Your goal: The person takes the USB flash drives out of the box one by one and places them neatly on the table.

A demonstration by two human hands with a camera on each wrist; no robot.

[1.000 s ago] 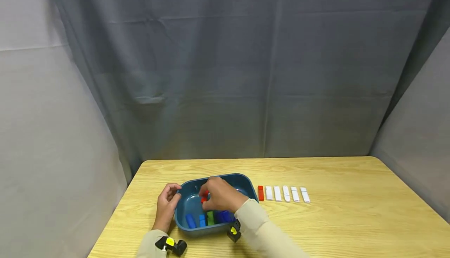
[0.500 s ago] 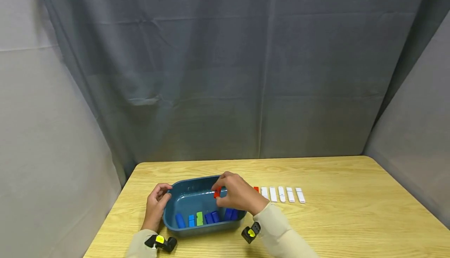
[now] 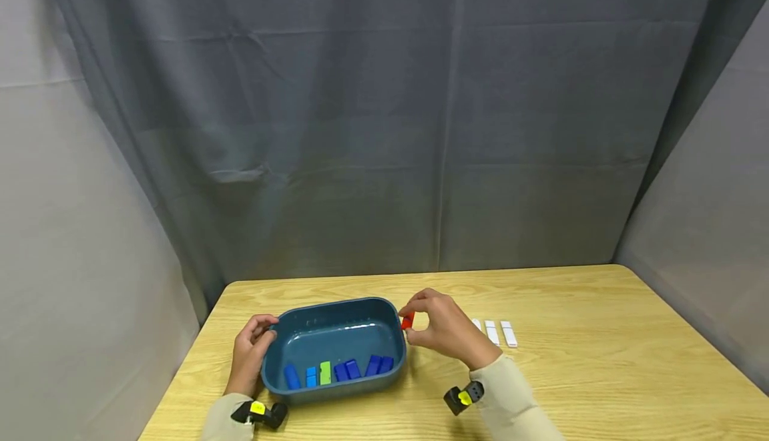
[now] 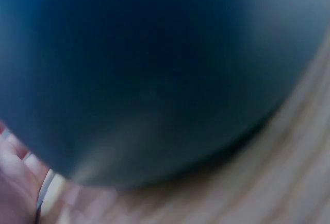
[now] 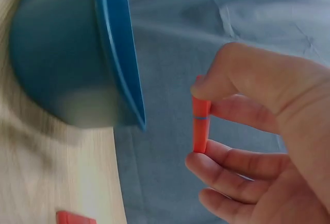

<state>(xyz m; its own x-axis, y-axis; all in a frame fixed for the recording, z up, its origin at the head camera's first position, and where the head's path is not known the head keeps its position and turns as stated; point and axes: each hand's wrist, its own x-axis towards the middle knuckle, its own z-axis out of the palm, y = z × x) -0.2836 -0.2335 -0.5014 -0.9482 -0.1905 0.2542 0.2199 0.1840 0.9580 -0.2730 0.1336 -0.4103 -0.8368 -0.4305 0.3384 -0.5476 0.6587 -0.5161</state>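
Light wood-grain worktop (image 3: 601, 347) with rounded rear corners, creased dark grey rear curtain (image 3: 348, 127), pale left panel (image 3: 78, 227), pale right panel (image 3: 709, 227)

tub (image 3: 327, 344) on surface (image 3: 589, 361) | curtain (image 3: 360, 127) behind | USB sticks (image 3: 325, 373) inside tub, along near wall | left hand (image 3: 249, 351) at left rim | held stick (image 5: 200, 126) in right hand (image 3: 447, 327), beside right rim | loose sticks (image 3: 508, 334) on surface, right of right hand
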